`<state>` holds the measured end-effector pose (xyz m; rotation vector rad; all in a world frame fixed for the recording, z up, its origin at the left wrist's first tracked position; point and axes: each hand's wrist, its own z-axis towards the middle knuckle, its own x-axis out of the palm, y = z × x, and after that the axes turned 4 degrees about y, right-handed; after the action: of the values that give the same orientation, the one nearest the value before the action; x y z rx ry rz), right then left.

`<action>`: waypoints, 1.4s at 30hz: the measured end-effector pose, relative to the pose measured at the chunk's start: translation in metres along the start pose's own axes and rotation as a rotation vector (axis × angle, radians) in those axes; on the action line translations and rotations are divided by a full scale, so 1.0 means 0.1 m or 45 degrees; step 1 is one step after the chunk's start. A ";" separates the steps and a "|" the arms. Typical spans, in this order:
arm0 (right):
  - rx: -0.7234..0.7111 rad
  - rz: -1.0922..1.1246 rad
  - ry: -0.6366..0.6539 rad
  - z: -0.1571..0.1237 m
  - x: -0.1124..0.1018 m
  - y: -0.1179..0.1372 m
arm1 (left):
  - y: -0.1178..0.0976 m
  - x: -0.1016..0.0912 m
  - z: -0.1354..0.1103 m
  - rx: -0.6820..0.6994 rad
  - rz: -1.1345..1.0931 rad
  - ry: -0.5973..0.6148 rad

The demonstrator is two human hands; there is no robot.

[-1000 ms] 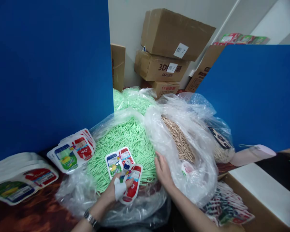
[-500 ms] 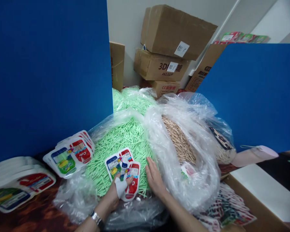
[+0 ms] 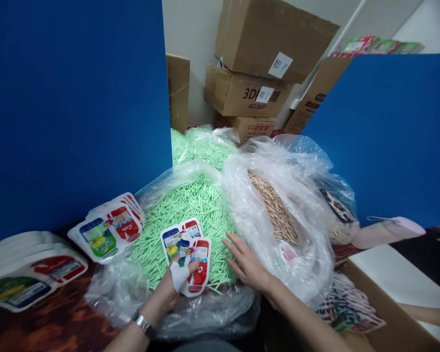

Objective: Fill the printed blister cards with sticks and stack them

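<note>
My left hand [image 3: 174,281], with white tape around the thumb base, grips two flat bottle-shaped printed packets [image 3: 199,249], overlapping and fanned. They carry red cola and blue-yellow panels with white borders. Beneath them lies a clear plastic bag full of thin green sticks [image 3: 196,200]. My right hand [image 3: 247,261] is open, fingers spread at the right edge of the green sticks, holding nothing. Whether its fingertips touch the sticks I cannot tell. Just right of it, a second plastic bag [image 3: 238,195] contains thin tan sticks [image 3: 273,208].
Stacked printed packets [image 3: 110,227] lie left of the bag, with larger white-backed ones [image 3: 33,283] nearer me. An open carton [image 3: 399,313] with several packets is at lower right; what looks like another forearm [image 3: 429,315] crosses it. Blue panels [image 3: 77,112] flank both sides; cardboard boxes [image 3: 249,90] stand behind.
My right hand has shifted slightly right and its fingers have spread. My left hand keeps the packets in nearly the same place. A forearm has appeared over the carton; the view has tilted slightly.
</note>
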<state>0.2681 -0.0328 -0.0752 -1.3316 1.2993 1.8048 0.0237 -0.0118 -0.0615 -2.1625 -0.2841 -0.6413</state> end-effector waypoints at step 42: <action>0.053 0.722 -0.183 0.56 -0.43 0.72 | -0.46 0.06 -0.23 0.239 0.321 -0.051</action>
<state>0.2008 -0.0050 -0.0052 -0.8359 1.7408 2.1742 0.0022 -0.0019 -0.0157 -1.9898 -0.0858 -0.4118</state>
